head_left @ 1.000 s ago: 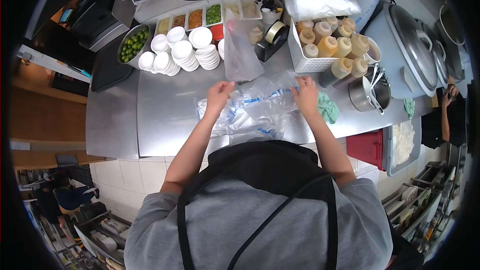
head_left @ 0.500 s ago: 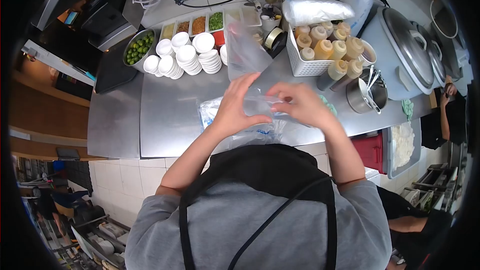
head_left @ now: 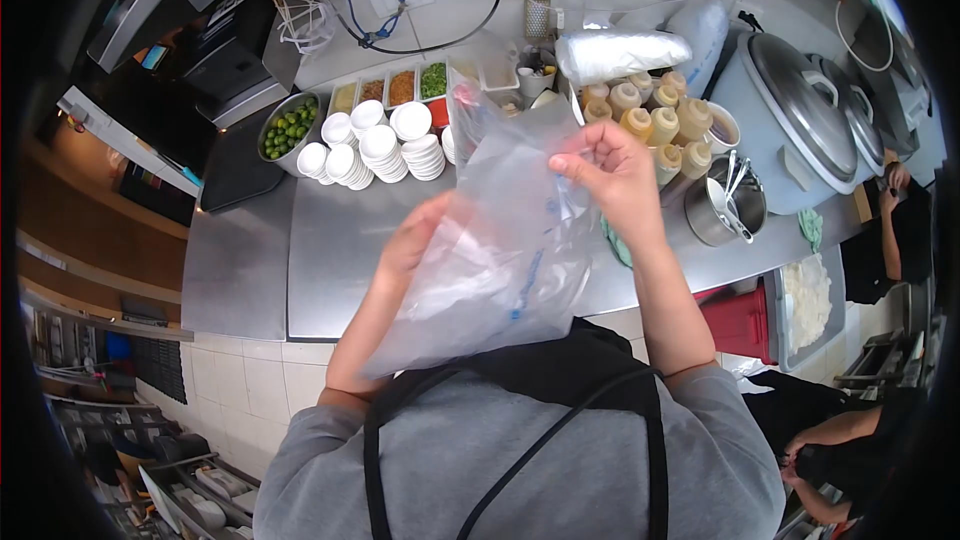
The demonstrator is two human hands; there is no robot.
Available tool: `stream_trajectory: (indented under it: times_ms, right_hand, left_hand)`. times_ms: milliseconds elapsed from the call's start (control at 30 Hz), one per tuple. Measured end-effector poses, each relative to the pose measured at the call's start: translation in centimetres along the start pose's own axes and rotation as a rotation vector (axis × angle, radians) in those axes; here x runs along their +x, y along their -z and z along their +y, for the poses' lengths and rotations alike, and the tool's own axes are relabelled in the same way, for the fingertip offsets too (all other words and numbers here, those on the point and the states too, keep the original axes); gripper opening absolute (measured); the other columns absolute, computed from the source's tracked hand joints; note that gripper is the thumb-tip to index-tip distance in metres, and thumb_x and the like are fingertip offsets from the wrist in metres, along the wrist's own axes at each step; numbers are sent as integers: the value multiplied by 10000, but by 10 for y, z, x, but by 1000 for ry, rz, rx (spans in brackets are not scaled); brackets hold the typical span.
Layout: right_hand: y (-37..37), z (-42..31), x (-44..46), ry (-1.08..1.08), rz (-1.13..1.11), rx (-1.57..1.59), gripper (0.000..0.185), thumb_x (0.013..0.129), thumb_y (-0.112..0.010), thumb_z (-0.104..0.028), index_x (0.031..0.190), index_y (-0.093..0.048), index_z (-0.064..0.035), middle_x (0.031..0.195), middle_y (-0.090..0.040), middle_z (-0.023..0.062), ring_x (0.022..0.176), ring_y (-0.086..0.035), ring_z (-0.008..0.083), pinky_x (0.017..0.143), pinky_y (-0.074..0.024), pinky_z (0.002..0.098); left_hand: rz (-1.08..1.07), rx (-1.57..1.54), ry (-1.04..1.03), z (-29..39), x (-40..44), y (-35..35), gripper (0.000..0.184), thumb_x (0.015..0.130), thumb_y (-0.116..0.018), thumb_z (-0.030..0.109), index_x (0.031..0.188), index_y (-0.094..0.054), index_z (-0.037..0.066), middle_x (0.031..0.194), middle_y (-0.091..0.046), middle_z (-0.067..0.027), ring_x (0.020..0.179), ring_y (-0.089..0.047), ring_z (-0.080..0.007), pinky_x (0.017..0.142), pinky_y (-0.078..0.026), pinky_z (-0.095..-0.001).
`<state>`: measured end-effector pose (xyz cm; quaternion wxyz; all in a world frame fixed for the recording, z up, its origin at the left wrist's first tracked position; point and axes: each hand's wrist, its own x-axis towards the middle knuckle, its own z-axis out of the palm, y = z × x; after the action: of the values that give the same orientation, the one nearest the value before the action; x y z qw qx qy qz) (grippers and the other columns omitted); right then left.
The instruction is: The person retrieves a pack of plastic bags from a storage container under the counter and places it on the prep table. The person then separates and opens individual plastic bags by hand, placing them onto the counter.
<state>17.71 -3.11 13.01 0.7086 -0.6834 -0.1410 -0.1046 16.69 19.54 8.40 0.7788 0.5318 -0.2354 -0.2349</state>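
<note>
A clear plastic bag (head_left: 500, 240) with blue print hangs raised and spread out over the counter's front edge, in front of my body. At its upper right edge, my right hand (head_left: 608, 168) pinches the plastic between thumb and fingers. On the other side, my left hand (head_left: 418, 232) is at the bag's left edge, its fingers partly behind the film and blurred, so its grip is unclear. Behind the raised bag, another translucent bag (head_left: 468, 120) stands near the food trays.
Stacked white cups (head_left: 385, 152) stand beside a bowl of limes (head_left: 290, 130). To the right are a basket of sauce bottles (head_left: 660, 110), a pot with utensils (head_left: 722, 208) and large lidded cookers (head_left: 800, 110). Co-workers' arms (head_left: 840, 430) show at lower right.
The plastic bag has come up off the counter and opened out between my hands. My hands have moved apart, the right one up and the left one leftward. The view has shifted slightly.
</note>
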Motion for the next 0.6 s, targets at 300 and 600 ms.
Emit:
stream_trajectory:
  times_ms: [300, 600]
  right_hand:
    - [-43, 26, -16, -6, -52, 27, 37, 719, -623, 0, 753, -613, 7, 751, -542, 9, 686, -494, 61, 625, -397, 189]
    - [-43, 26, -16, -256, -148, 533, 463, 807, -504, -20, 1236, -332, -44, 823, -575, 40, 706, -538, 90, 669, -431, 214]
  left_hand:
    - [151, 24, -101, -13, 18, -42, 291, 778, -572, 149, 1019, -534, -11, 968, -576, -113, 838, -548, -188, 743, -423, -291]
    - [236, 100, 2, -11, -12, -17, 275, 779, -557, 149, 1001, -536, -13, 945, -579, -118, 821, -555, -201, 722, -435, -302]
